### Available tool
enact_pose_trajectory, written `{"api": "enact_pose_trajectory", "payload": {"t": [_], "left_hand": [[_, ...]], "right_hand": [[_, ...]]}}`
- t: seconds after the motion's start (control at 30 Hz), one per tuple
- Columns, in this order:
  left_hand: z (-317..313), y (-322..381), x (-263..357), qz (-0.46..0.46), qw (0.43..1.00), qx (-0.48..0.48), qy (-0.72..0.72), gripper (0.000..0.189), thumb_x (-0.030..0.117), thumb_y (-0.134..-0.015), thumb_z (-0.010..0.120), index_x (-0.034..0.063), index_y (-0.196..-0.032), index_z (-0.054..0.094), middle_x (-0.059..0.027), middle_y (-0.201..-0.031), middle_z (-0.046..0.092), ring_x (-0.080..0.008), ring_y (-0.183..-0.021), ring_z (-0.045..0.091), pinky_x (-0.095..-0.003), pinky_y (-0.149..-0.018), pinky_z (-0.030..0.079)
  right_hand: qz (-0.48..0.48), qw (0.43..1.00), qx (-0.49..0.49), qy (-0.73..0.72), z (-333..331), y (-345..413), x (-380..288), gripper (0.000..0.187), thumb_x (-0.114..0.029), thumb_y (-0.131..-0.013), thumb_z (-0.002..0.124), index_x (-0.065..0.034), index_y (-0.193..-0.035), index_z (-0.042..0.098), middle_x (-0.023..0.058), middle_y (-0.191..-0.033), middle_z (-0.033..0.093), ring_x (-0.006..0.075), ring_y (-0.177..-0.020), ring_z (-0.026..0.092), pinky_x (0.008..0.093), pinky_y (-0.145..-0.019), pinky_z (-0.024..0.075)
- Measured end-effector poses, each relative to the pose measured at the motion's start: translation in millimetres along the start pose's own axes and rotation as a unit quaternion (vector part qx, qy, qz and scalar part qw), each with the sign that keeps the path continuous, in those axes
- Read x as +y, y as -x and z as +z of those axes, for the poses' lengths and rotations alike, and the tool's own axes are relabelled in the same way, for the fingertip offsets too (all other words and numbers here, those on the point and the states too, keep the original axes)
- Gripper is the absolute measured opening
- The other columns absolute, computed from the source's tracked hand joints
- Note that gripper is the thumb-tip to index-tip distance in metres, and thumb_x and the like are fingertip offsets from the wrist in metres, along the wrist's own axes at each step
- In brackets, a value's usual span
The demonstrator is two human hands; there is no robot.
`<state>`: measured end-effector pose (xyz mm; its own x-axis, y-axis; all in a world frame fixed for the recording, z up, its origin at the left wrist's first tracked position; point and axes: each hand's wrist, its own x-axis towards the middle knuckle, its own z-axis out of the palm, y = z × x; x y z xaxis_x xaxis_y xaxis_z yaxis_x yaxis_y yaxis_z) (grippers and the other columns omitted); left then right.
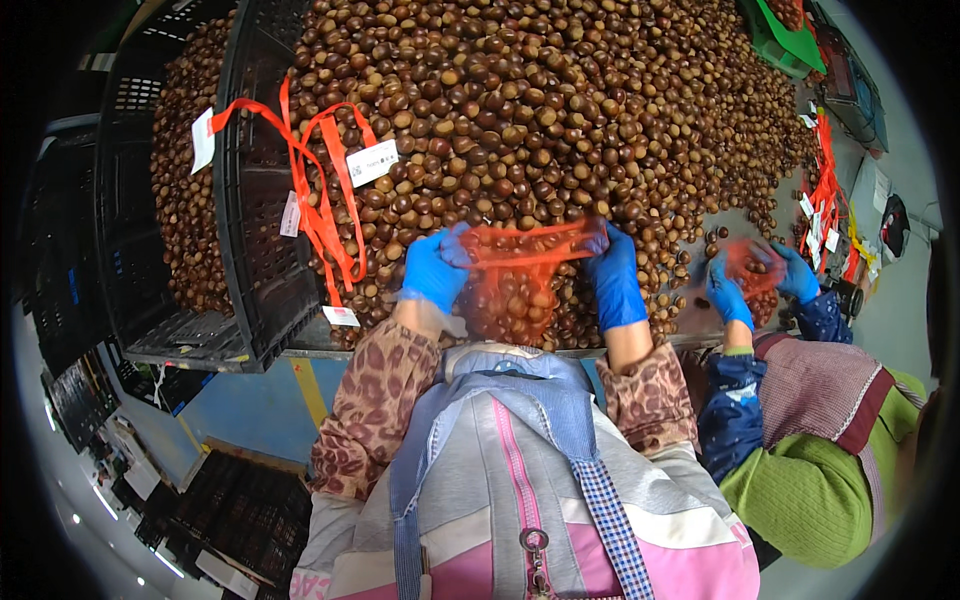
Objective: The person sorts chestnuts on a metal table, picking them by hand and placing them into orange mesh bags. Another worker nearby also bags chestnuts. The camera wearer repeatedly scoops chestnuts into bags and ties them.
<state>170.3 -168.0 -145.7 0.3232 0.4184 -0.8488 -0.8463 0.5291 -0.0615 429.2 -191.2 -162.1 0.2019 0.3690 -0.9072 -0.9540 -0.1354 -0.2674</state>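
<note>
My left hand (436, 271), in a blue glove, grips one side of the mouth of a red mesh bag (517, 289). The other side is in my right hand (616, 274), also gloved in blue, so the mouth is stretched between them. Chestnuts fill the lower part of the bag, which hangs at the table's near edge. A large heap of loose chestnuts (510, 112) spreads beyond my hands. Left of them, several empty red mesh bags (319, 195) with white printed tags lie on the heap and over a crate's wall.
Black plastic crates (259, 172) stand at the left, one holding chestnuts. At the right, a co-worker in blue gloves (726, 292) handles another red mesh bag (757, 274). More tagged red bags (825, 180) and a green plastic container (787, 41) lie on the far right.
</note>
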Motion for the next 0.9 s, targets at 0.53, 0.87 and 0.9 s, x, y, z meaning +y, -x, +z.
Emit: {"api": "enact_pose_trajectory", "payload": {"t": [0.53, 0.87, 0.9], "left_hand": [[76, -56, 11, 0.052, 0.978, -0.122, -0.16, 0.011, 0.017, -0.088, 0.044, 0.0125, -0.078, 0.045, 0.0041, -0.06, 0.038, -0.0074, -0.048, 0.034, -0.0245, -0.045, 0.026], [100, -3, 15, 0.149, 0.922, -0.197, -0.298, 0.043, 0.033, -0.096, 0.045, -0.0019, -0.122, 0.051, 0.0073, -0.051, 0.032, -0.0018, -0.04, 0.028, -0.0189, -0.039, 0.022], [102, 8, 14, 0.17, 0.911, -0.195, -0.32, 0.043, 0.033, -0.096, 0.045, -0.0022, -0.121, 0.051, 0.0075, -0.051, 0.031, -0.0016, -0.04, 0.028, -0.019, -0.039, 0.022]], "right_hand": [[-0.066, 0.957, -0.049, 0.278, 106, -41, 2, 0.019, -0.015, -0.086, 0.052, -0.0066, -0.103, 0.058, 0.008, -0.093, 0.063, 0.0155, -0.082, 0.062, 0.0284, -0.057, 0.0451], [-0.099, 0.857, -0.415, 0.288, 124, 32, -20, 0.032, -0.019, -0.091, 0.051, 0.0031, -0.113, 0.057, -0.004, -0.056, 0.043, 0.0032, -0.045, 0.033, 0.0187, -0.044, 0.0268], [-0.11, 0.855, -0.419, 0.287, 123, 44, -21, 0.032, -0.019, -0.092, 0.051, 0.0036, -0.113, 0.057, -0.0041, -0.056, 0.042, 0.0031, -0.045, 0.033, 0.0185, -0.044, 0.0265]]}}
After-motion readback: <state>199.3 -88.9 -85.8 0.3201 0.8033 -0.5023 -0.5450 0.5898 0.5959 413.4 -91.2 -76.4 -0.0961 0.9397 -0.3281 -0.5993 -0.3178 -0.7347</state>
